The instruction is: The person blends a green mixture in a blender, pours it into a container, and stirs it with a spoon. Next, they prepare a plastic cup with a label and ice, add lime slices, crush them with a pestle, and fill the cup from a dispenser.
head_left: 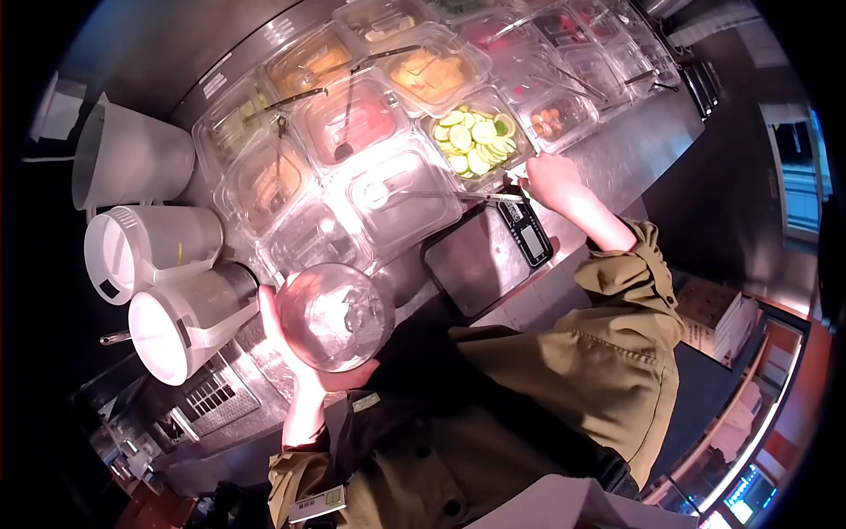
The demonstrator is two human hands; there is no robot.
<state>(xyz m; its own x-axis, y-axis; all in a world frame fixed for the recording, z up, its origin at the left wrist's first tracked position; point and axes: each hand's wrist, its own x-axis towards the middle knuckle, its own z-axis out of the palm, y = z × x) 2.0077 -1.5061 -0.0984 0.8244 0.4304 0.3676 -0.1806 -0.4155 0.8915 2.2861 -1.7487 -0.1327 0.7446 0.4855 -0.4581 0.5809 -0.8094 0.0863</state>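
My left hand [304, 375] is wrapped round a clear cup [304, 309], seen from above; some glassy pieces, perhaps ice, show inside it. To the right, my right hand [555, 181] is closed with its fingers round the end of metal tongs [490, 197], which point left toward a lidded clear container [397, 198]. Just beyond that hand, a clear container of sliced limes [476, 141] stands without a lid. Below the tongs lies a black digital scale [476, 264] with its display toward the right. My right fingertips are partly hidden.
Several clear tubs fill the counter, among them one with orange pieces [432, 75] and one with red contents [352, 119]. Dark-handled utensils rest across some. White pitchers [181, 326] line the left side. A metal drain grate [216, 392] lies at lower left.
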